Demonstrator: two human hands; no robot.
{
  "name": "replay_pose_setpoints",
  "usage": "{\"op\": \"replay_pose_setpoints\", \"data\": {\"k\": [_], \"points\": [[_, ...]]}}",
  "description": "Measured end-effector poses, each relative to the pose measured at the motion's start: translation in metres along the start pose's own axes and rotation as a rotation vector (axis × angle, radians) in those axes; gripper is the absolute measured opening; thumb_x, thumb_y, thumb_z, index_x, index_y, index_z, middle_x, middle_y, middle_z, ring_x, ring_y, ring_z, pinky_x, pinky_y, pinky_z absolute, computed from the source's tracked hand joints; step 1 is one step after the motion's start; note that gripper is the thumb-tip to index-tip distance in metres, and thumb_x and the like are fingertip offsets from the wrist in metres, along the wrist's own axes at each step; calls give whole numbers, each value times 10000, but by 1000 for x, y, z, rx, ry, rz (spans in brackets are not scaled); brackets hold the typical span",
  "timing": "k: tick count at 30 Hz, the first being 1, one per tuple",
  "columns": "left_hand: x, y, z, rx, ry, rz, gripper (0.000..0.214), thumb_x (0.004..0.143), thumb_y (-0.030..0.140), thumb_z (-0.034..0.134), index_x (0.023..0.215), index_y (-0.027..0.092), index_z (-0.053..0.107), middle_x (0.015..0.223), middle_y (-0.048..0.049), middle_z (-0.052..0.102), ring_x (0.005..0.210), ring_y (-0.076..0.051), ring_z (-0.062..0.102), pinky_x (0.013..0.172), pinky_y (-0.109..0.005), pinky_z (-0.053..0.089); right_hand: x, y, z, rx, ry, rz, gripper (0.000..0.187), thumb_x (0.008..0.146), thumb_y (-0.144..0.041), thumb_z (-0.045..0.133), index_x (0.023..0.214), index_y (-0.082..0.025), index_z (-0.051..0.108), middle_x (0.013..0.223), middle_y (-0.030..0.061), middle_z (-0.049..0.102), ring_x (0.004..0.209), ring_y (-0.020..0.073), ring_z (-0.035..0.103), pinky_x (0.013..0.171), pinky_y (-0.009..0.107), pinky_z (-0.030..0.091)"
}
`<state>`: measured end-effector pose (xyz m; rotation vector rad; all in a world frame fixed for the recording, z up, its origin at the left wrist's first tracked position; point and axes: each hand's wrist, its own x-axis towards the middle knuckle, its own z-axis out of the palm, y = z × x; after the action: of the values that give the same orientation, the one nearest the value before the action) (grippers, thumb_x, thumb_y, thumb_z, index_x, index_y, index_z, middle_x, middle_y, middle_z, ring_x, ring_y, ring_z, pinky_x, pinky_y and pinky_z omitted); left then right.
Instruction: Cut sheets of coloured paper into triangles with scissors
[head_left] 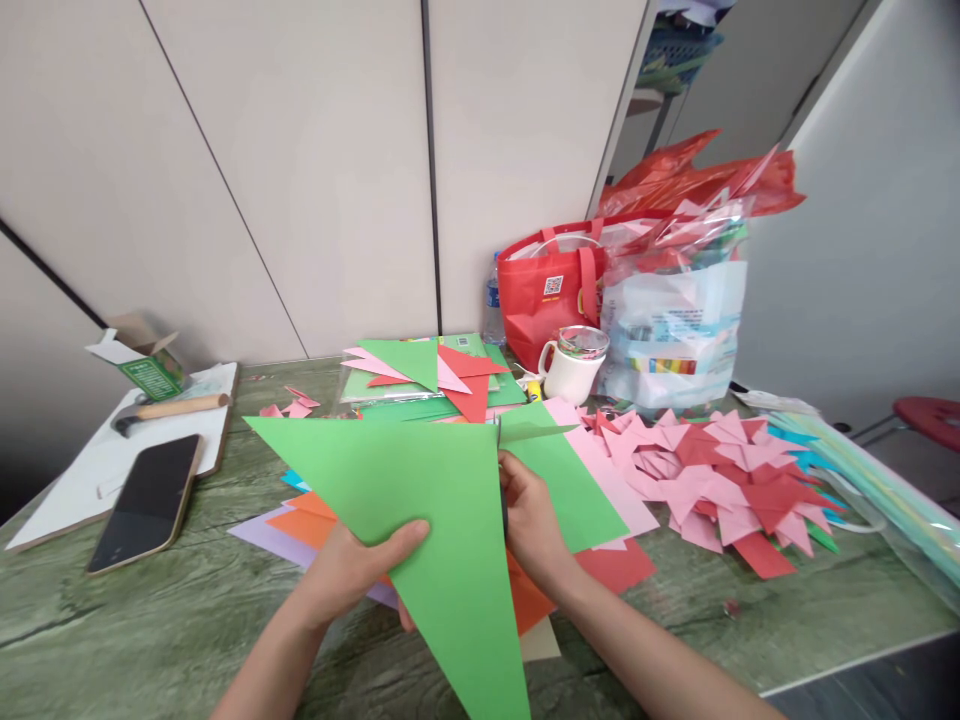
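My left hand point(352, 570) grips the lower edge of a large green paper triangle point(420, 500), thumb on top, holding it up over the table. My right hand point(534, 520) is closed at the triangle's right edge around dark-handled scissors point(498, 432), whose thin blade points up along that edge. Beyond the blade, the rest of the green sheet point(577, 490) lies flat to the right. Orange, purple and red sheets point(300, 522) lie beneath the paper.
A phone point(146, 500), a hammer point(169, 408) and a small open box point(146, 360) sit at the left on a white board point(67, 490). A white mug point(574, 375), red bag point(551, 290) and plastic bag point(675, 330) stand behind. Folded pink and red papers point(720, 480) are piled at the right.
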<state>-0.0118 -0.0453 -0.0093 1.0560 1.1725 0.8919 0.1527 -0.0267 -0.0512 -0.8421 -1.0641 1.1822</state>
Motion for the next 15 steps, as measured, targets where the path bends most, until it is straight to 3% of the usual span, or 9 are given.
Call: {"op": "replay_pose_setpoints", "data": {"k": [15], "points": [[1, 0, -4, 59, -57, -32, 292, 623, 368, 710, 771, 139, 605, 503, -52, 678, 329, -203, 582, 290, -291, 473, -2, -2, 1, -22, 2, 34, 270, 665, -143, 619, 931, -186, 595, 827, 21, 715, 768, 204, 663, 666, 300, 534]]}}
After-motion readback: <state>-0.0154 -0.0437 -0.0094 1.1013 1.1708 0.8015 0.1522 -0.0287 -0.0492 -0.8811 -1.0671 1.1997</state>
